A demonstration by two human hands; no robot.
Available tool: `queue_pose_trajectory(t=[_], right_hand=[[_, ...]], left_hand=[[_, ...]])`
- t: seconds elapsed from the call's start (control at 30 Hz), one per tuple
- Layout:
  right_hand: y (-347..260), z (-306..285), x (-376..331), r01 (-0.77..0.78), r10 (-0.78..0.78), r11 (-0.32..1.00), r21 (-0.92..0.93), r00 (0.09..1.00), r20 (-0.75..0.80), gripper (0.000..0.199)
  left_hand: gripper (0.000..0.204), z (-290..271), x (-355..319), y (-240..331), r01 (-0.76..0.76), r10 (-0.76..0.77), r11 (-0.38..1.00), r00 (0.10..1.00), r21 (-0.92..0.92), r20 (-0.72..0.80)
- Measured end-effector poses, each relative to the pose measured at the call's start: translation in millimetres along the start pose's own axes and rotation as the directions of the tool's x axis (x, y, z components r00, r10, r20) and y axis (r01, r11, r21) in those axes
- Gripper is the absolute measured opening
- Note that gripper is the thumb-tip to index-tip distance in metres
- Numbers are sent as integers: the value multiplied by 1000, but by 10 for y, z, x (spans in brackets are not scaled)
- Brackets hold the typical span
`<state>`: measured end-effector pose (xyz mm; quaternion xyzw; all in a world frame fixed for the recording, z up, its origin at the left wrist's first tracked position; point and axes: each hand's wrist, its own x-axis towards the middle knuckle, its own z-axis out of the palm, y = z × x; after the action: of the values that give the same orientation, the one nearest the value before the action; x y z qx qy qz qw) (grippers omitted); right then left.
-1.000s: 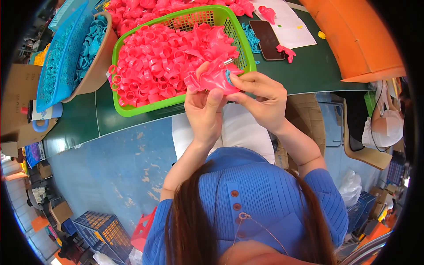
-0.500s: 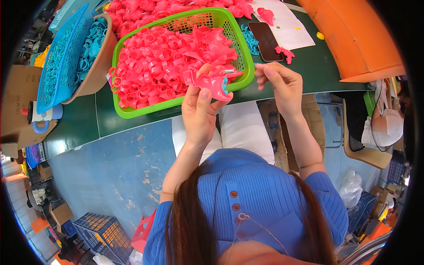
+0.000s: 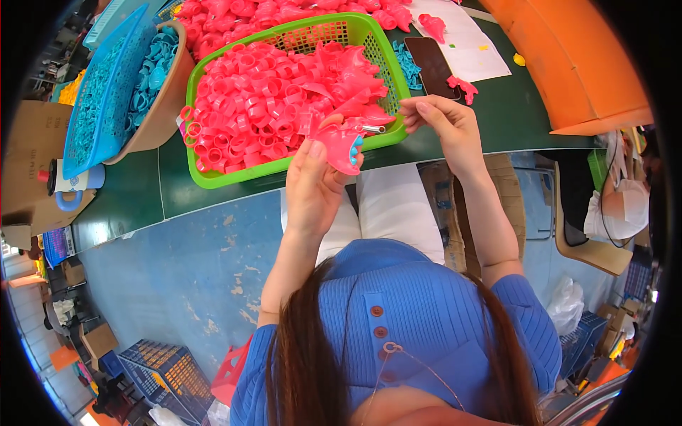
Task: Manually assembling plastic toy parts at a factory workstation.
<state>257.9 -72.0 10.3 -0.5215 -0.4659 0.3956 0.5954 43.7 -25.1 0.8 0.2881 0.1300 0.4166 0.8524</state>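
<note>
The pink toy (image 3: pixel 339 144) with its blue insert now sits in the left hand (image 3: pixel 312 186) alone, above the tabletop (image 3: pixel 213 202) edge by the green basket (image 3: pixel 213 177). The right hand (image 3: pixel 442 122) has pulled away, fingers seemingly pinching something small; the two-handed fitting looks done.

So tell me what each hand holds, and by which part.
Left hand grips a pink plastic toy piece by its lower body. Right hand pinches something too small to identify.

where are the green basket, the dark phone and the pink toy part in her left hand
green basket (image 3: pixel 206 179), head view, bare front rim
dark phone (image 3: pixel 435 65), head view, middle of its face
pink toy part (image 3: pixel 339 145), head view, its body above the left hand (image 3: pixel 312 188)
</note>
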Motion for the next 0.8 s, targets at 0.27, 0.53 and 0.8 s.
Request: queue_pose_trajectory(t=[0.27,0.53,0.8], right_hand=[[351,-451,196,-38,-24,974,-224,963,-270,20],[152,-387,329,44,-113,931,-362,979,-171,15],[157,-1200,406,-189,-160,732,-655,886,-435,21]], left_hand=[[45,11,-102,255,-118,138,985,975,123,-172],[44,-84,-73,287,-108,138,979,975,171,-175],[48,-208,-136,347,-117,136,986,976,118,-168]])
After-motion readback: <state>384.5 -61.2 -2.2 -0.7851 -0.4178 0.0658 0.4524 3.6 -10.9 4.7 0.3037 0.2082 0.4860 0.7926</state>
